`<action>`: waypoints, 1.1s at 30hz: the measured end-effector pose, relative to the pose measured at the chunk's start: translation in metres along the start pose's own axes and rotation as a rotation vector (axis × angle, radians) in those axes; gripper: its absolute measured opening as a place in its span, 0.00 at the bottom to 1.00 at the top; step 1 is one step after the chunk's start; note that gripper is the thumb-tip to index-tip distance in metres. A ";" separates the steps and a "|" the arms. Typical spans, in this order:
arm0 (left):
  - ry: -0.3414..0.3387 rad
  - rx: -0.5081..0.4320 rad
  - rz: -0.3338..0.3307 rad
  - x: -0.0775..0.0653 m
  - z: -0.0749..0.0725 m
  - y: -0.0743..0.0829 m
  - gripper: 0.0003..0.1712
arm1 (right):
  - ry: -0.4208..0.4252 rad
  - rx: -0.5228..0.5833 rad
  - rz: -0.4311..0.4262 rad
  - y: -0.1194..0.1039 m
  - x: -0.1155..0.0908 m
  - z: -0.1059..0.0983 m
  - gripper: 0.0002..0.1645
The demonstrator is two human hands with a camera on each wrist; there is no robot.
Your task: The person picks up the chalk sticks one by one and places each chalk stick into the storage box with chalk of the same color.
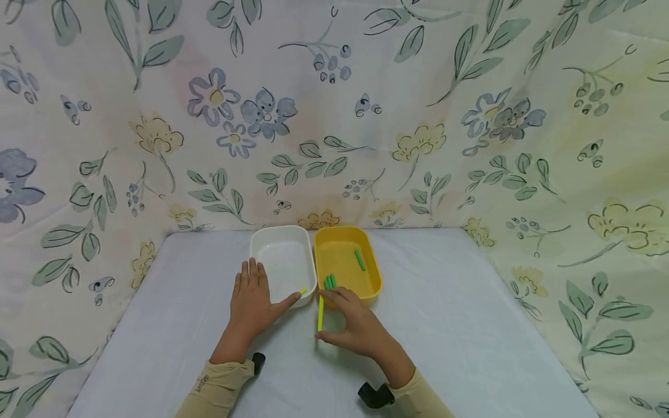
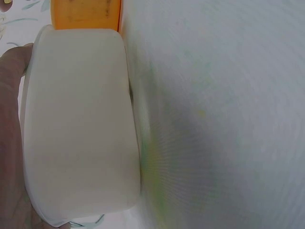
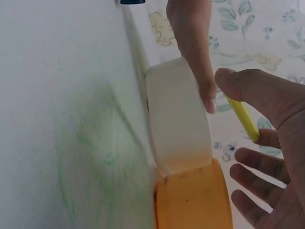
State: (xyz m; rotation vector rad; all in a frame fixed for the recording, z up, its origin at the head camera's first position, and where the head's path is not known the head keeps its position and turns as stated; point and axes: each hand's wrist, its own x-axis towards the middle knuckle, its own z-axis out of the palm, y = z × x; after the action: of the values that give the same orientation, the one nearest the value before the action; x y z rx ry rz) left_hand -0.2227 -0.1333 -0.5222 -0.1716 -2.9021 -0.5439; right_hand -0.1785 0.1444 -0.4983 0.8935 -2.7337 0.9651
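Note:
My left hand [image 1: 253, 302] rests over the near left corner of a white tub [image 1: 284, 255], its fingers straight along the left rim and the thumb by the front edge. A small piece of yellow [image 1: 304, 291] shows inside that tub beside the thumb tip. Between thumb and a fingertip, my right hand [image 1: 360, 328] pinches a slim yellow stick [image 1: 321, 313] at its two ends, in front of the yellow tub [image 1: 340, 244]. The right wrist view shows this stick [image 3: 244, 119] too, with the other fingers loosely bent. Several short green sticks [image 1: 330, 281] lie in the yellow tub, partly hidden by the right hand.
Both tubs stand side by side on a white-covered table [image 1: 444, 325], near its back edge. Behind rises a floral cloth [image 1: 324, 116]. Green smears [image 3: 107, 157] mark the cover in the right wrist view. Black wrist devices [image 1: 376, 396] sit at the cuffs.

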 end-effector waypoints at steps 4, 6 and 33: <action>0.001 -0.006 -0.001 0.000 0.000 0.000 0.78 | 0.004 -0.005 0.005 0.000 0.002 -0.001 0.52; 0.002 -0.007 -0.002 0.000 -0.001 0.000 0.79 | 0.006 -0.009 0.007 0.000 0.002 -0.001 0.52; 0.022 0.010 0.012 0.000 0.002 -0.001 0.79 | 0.066 -0.048 0.068 0.003 0.022 0.000 0.50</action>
State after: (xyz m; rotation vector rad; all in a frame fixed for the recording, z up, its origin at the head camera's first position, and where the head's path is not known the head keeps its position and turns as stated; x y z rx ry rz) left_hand -0.2229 -0.1338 -0.5244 -0.1798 -2.8800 -0.5254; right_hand -0.1981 0.1356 -0.4937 0.7515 -2.7351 0.9189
